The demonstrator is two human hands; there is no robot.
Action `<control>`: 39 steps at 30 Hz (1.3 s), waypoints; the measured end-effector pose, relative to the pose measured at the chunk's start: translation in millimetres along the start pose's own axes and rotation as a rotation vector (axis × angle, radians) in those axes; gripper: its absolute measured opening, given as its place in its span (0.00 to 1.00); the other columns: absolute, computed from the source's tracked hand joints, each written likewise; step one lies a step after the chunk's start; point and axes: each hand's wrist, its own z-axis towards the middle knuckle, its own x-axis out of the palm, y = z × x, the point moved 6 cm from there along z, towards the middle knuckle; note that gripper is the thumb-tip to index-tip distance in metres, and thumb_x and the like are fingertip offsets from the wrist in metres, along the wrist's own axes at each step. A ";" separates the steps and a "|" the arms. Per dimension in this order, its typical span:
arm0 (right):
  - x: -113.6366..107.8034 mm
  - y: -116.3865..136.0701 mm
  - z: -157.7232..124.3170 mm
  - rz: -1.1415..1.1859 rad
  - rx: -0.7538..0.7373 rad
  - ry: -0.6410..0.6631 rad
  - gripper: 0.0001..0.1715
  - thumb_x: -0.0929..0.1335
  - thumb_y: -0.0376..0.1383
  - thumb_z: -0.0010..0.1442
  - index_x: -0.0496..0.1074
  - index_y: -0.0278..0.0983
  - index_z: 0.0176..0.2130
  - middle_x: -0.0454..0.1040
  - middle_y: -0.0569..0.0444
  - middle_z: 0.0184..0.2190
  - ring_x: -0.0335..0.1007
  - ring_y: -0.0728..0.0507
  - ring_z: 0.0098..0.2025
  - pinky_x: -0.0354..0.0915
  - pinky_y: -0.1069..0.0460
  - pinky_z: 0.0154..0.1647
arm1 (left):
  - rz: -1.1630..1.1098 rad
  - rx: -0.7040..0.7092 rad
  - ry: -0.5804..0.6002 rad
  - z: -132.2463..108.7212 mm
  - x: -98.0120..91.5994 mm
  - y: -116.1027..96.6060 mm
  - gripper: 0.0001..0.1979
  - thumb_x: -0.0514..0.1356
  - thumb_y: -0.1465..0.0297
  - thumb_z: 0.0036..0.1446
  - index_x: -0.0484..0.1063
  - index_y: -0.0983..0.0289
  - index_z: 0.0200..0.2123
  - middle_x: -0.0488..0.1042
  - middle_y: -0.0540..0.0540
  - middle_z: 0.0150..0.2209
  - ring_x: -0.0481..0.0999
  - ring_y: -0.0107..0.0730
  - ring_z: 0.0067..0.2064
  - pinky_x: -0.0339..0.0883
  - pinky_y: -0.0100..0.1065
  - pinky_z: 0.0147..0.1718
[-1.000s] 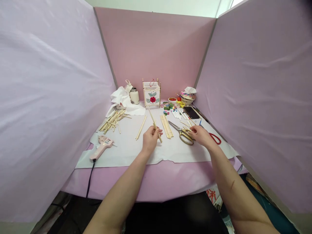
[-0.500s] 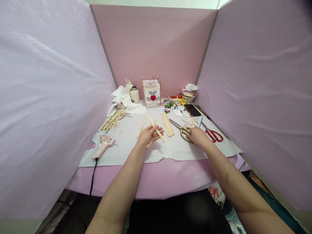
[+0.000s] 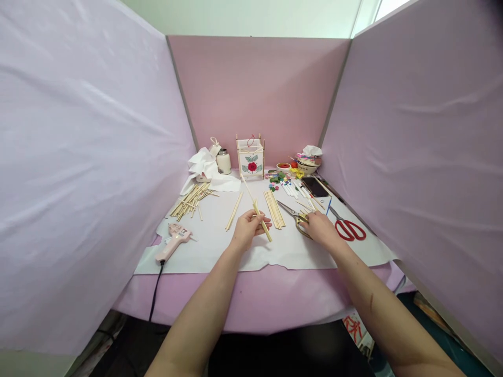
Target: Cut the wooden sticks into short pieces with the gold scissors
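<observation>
My left hand pinches bamboo sticks between thumb and fingers, slanting up and away over the white sheet. One looks thin and long, the other thicker and shorter. My right hand has its fingers curled over the gold handles of a pair of scissors, whose blades point away to the left. The fingers partly hide the handles. Between my hands lies a row of several cut bamboo sticks. More sticks rest just left of my left hand.
On the left are a pile of bamboo sticks and a pink glue gun with its cord. A lantern with a red flower and a jar stand behind. Red-handled scissors, a phone and markers lie right.
The view has tilted up slightly, so everything sits a little lower and farther right. My left hand has turned the sticks slightly steeper. The right hand stays at the gold-handled scissors.
</observation>
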 end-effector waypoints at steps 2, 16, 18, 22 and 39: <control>-14.1 19.8 -3.1 0.093 -0.082 -0.043 0.16 0.62 0.42 0.62 0.73 0.33 0.38 0.73 0.43 0.39 0.68 0.41 0.43 0.60 0.52 0.41 | 0.067 0.048 0.007 -1.6 4.2 -0.1 0.11 0.61 0.64 0.52 0.68 0.65 0.36 0.77 0.57 0.32 0.79 0.36 0.34 0.73 0.40 0.38; -114.5 98.2 -10.1 0.977 -0.396 -0.393 0.13 0.66 0.40 0.58 0.69 0.36 0.43 0.72 0.52 0.33 0.67 0.47 0.33 0.63 0.54 0.32 | 0.785 0.434 -0.087 -20.9 22.2 -14.4 0.10 0.53 0.67 0.57 0.69 0.61 0.26 0.75 0.49 0.28 0.72 0.27 0.31 0.61 0.28 0.31; -111.1 99.8 -8.3 1.013 -0.403 -0.358 0.12 0.66 0.40 0.58 0.69 0.36 0.40 0.70 0.55 0.30 0.65 0.48 0.31 0.62 0.55 0.30 | 0.812 0.430 -0.080 -19.8 23.1 -11.6 0.10 0.53 0.66 0.57 0.70 0.61 0.26 0.75 0.49 0.27 0.72 0.28 0.30 0.61 0.29 0.31; -115.6 91.5 -7.9 1.099 -0.399 -0.422 0.09 0.67 0.39 0.57 0.70 0.36 0.30 0.67 0.59 0.23 0.62 0.51 0.26 0.60 0.55 0.29 | 0.746 0.501 -0.177 -18.4 11.7 -19.7 0.08 0.56 0.67 0.56 0.75 0.59 0.32 0.78 0.51 0.34 0.75 0.32 0.38 0.65 0.33 0.40; 29.6 74.7 -18.1 2.391 0.478 -0.047 0.06 0.72 0.28 0.53 0.71 0.35 0.29 0.75 0.60 0.25 0.74 0.55 0.29 0.72 0.63 0.33 | -0.266 0.271 -0.189 -11.6 3.1 -14.7 0.17 0.65 0.66 0.48 0.73 0.69 0.41 0.77 0.61 0.40 0.77 0.38 0.43 0.69 0.46 0.48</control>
